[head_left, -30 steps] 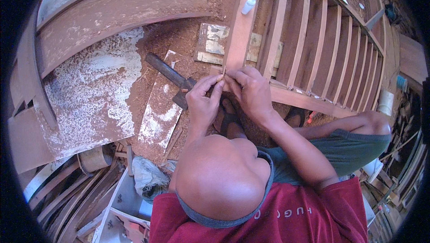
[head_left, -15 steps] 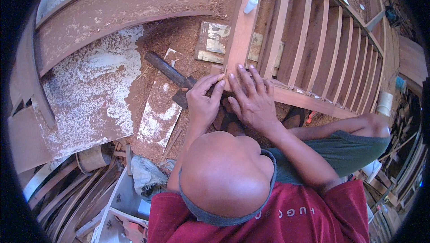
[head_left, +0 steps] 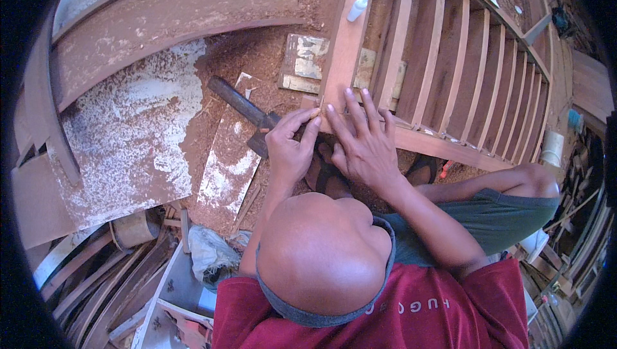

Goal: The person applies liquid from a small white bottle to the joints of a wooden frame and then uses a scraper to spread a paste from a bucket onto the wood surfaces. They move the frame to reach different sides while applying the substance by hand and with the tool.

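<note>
My left hand (head_left: 290, 146) is closed in a pinch, thumb and fingertips together at the corner of a slatted wooden frame (head_left: 418, 142). Whatever small thing the fingertips may hold is too small to name. Beside it, my right hand (head_left: 366, 140) lies with fingers spread across the same corner, where a wide board (head_left: 346, 60) meets the front rail. A small white bottle (head_left: 357, 9) rests on that board, farther away. Just left of my left hand lies a hammer (head_left: 241, 103) with a thick dark handle, its head partly behind the hand.
A white-stained plank (head_left: 230, 169) lies under the hammer, on a floor strewn with sawdust. Large curved wooden pieces (head_left: 180, 8) stand at the far left. Near left is a white box (head_left: 168, 288) beside stacked curved strips (head_left: 109, 285). Scrap wood is piled at the right.
My right hand has shifted slightly at the corner, its fingers now a little more spread and stretched. My left hand keeps its pinch almost in place.
</note>
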A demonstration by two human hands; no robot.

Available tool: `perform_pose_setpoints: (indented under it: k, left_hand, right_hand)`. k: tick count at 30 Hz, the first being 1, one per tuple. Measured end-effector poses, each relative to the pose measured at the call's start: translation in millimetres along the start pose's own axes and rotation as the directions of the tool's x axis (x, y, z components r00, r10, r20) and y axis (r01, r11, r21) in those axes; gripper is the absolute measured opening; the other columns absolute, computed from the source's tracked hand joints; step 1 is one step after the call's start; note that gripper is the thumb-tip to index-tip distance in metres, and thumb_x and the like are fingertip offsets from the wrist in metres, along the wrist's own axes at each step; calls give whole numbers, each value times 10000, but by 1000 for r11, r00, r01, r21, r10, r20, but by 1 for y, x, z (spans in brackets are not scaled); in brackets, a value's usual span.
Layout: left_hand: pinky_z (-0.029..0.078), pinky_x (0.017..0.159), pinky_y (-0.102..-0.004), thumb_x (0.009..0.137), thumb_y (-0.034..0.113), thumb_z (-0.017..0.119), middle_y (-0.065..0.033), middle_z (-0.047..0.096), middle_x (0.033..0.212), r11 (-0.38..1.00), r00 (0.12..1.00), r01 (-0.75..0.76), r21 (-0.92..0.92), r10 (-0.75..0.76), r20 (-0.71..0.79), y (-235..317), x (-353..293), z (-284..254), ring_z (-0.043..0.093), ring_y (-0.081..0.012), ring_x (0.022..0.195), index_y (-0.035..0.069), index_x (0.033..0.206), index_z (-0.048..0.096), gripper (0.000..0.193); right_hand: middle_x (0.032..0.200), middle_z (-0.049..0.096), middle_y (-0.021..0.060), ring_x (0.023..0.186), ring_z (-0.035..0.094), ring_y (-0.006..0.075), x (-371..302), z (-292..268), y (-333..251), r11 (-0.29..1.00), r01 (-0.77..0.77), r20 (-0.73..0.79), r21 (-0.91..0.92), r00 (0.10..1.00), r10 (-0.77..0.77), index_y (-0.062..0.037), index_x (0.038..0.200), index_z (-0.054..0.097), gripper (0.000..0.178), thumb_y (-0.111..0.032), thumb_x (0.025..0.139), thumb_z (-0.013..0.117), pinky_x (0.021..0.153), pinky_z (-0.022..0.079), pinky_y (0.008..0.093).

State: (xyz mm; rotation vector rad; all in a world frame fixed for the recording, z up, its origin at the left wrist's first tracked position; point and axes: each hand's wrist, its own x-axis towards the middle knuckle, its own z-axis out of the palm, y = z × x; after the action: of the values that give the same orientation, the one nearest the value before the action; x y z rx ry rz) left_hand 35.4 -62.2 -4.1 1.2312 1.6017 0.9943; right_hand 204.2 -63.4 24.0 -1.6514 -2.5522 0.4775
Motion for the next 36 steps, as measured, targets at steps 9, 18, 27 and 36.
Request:
perform_pose_setpoints:
  k: [9,18,27,36]
  left_hand:
    - [505,904,-334,858,95,727,-154,718,1033,999,999,34,-14,-34,17,-2,0,-1,675,-223,993,-3,1035,725,202]
    - [497,915,-338,860,102,724,-148,716,1037,999,999,30,-22,-30,21,-1,0,-1,670,-227,999,0,1039,726,206]
    - [494,920,-332,862,89,720,-153,714,1048,998,999,39,-40,-38,26,-2,0,-1,665,-220,1010,-1,1048,723,207]
    - [490,932,-334,870,81,707,-158,711,1066,999,999,9,-34,-8,31,-7,-1,-2,664,-224,1027,-8,1051,718,202]
  right_hand:
    - [1590,254,125,1462,224,366,2,3,5,1000,28,-25,5,999,-28,-286,1468,427,787,-297,708,630,1143,140,640]
    - [1594,241,128,1477,186,365,3,1,0,1000,15,5,-13,1000,-14,-258,1477,421,751,-348,753,595,1162,73,641]
    - [1594,235,131,1479,171,374,3,1,-4,999,-12,5,-36,1000,13,-207,1472,419,795,-330,712,617,1138,77,694]
    - [1595,238,126,1483,165,366,-1,4,6,998,53,10,-20,999,-52,-291,1465,428,795,-336,696,628,1144,66,683]
